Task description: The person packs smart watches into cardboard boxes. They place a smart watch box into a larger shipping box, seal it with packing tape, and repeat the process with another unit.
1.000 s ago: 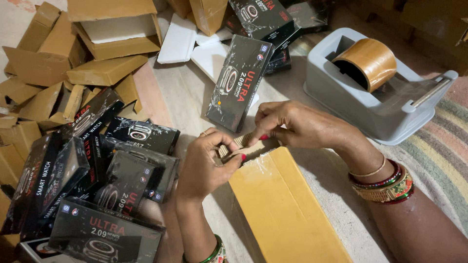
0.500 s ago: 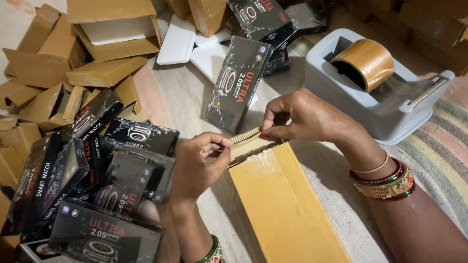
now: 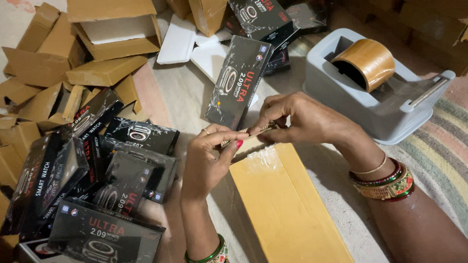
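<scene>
Brown tape strip (image 3: 253, 131) pinched taut between left hand (image 3: 212, 156) and right hand (image 3: 297, 119) grips; cardboard box (image 3: 287, 204) just below.

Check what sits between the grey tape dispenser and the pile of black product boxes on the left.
In the head view, both hands, left hand and right hand, pinch a strip of brown tape over the long yellow-brown cardboard box.
</scene>
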